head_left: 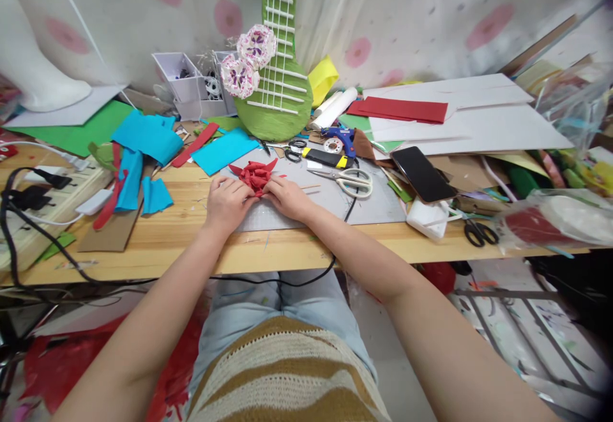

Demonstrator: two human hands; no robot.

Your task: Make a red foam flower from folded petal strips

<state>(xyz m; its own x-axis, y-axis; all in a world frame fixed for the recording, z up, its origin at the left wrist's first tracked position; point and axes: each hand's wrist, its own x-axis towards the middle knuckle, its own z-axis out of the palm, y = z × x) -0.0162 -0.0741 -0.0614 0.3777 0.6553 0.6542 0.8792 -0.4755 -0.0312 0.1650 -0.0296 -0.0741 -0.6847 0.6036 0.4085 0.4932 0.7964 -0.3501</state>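
A crumpled red paper piece (256,175) with pointed petals lies on a grey cutting mat (330,208) on the wooden table. My left hand (227,203) and my right hand (287,196) press in on it from either side, fingers curled and pinching its near edge. Both forearms reach in from the bottom of the view.
Scissors (352,181), a blue glue gun (340,138), a black phone (423,173) and black scissors (480,233) lie to the right. Blue paper scraps (146,141) and a power strip (52,195) lie left. A green guitar model (280,83) stands behind.
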